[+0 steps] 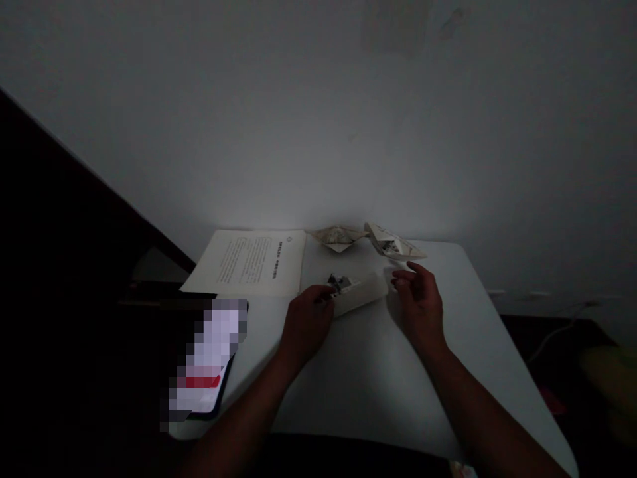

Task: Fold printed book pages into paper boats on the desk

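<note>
My left hand (pixel 307 322) pinches the left end of a folded sheet of paper (pixel 365 293), pale with a dark printed picture near my fingers. The paper slants slightly up to the right, just over the white table. Beyond its right end is my right hand (pixel 421 305), fingers apart and curled a little, touching nothing that I can see. Behind the hands sit two folded paper boats: one boat (pixel 339 237) in the middle, the other boat (pixel 393 244) to its right, their tips close together.
A printed page or booklet (pixel 253 262) lies at the table's back left. A phone with a lit, blurred screen (pixel 209 365) rests along the left edge. The white table (pixel 368 392) stands against a grey wall (pixel 318 133). A cable (pixel 557 330) hangs beyond the right edge.
</note>
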Available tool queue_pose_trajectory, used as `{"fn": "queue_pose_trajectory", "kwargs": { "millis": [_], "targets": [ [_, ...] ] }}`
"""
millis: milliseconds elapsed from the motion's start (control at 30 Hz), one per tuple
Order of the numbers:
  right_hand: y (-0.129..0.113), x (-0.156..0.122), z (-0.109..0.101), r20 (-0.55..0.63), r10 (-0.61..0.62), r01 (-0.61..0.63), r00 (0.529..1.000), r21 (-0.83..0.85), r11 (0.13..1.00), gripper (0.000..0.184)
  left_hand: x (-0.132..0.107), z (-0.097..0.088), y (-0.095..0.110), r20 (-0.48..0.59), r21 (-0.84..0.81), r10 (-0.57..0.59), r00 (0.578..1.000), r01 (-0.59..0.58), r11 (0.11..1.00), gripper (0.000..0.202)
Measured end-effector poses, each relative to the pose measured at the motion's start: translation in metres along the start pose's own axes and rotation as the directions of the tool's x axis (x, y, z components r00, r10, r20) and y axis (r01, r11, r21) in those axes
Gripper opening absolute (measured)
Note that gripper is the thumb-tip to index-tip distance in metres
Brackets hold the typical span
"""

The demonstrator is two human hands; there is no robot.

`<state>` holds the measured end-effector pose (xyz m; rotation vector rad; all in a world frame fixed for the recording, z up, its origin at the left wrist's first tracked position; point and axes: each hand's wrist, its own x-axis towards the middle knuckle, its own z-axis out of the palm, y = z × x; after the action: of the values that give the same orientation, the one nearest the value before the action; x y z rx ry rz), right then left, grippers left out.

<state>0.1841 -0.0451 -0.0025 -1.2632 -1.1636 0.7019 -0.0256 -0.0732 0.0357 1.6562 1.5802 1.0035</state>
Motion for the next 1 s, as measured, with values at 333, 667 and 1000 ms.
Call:
{"fn": "queue_pose_trajectory", "kwargs": {
  "millis": [333, 667, 1000],
  "targets": [
    [-0.015, -0.012, 0.012, 0.294, 0.200, -0.248, 0.935, 0.135, 0.959, 0.029, 0.012, 0.021, 0.002, 0.032, -0.554, -0.215, 0.976, 0.196, 0.809, 0.020],
    [-0.014, -0.016, 0.015, 0.389, 0.234, -0.320, 0.891, 0.172, 0.932, 0.027, 0.016, 0.031, 0.000, 0.126, -0.500, -0.087, 0.988, 0.139, 0.855, 0.021],
    [-0.019, -0.019, 0.014, 0.285, 0.147, -0.158, 0.947, 0.018, 0.987, 0.016, 0.019, 0.041, 0.008, -0.118, 0.009, 0.281, 0.952, -0.282, 0.959, 0.064]
  ]
}}
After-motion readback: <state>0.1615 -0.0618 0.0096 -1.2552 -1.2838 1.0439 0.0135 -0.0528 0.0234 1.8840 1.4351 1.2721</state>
